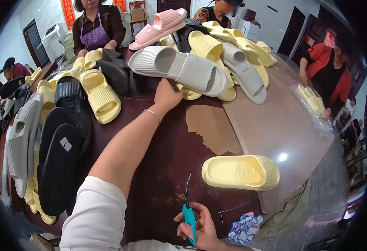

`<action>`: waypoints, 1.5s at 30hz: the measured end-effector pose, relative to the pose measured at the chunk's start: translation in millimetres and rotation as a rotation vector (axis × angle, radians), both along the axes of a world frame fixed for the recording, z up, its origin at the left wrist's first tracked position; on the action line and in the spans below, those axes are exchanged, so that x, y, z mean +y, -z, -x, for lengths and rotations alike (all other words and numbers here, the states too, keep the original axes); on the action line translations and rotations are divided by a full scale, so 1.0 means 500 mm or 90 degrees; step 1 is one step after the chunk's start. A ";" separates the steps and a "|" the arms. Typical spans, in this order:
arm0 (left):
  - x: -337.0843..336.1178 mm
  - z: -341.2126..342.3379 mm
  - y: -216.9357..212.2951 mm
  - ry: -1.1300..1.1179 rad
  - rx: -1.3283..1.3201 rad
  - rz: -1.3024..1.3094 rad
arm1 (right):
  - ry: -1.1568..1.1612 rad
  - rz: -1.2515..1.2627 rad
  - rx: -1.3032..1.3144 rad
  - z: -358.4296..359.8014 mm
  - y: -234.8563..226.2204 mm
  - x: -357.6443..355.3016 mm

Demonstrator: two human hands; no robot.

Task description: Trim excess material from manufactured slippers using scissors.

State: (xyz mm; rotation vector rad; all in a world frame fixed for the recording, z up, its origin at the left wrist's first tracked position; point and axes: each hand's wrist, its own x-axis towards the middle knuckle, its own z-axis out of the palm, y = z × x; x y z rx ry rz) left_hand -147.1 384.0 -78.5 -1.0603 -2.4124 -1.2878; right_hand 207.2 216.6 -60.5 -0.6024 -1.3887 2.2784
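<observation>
My left hand point(166, 95) reaches forward into the slipper pile. Its fingertips are hidden beneath a grey ribbed slipper point(166, 62) and beside a yellow one point(192, 95), so its grip cannot be made out. Close to the near table edge, my right hand point(202, 228) is closed around scissors point(189, 215) with teal handles and a thin, dark, curved blade pointing away from me. A single yellow slipper point(233, 172) lies sole down in front and to the right of that hand. Right of my right hand is a small heap of blue-and-white labels point(245, 229).
Black, grey and yellow slippers, among them a black one point(60, 167), are stacked along the left. A pink pair point(160, 28) tops the far pile. Torn brown cardboard point(212, 127) lies mid-table point(158, 175). Across the table stands a person point(98, 29); another point(327, 71) handles bagged yellow slippers point(311, 100).
</observation>
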 end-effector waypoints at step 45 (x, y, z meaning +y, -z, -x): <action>-0.717 -0.302 -0.091 0.068 -0.551 -0.388 | 0.031 -0.387 -0.047 -0.036 0.007 -0.080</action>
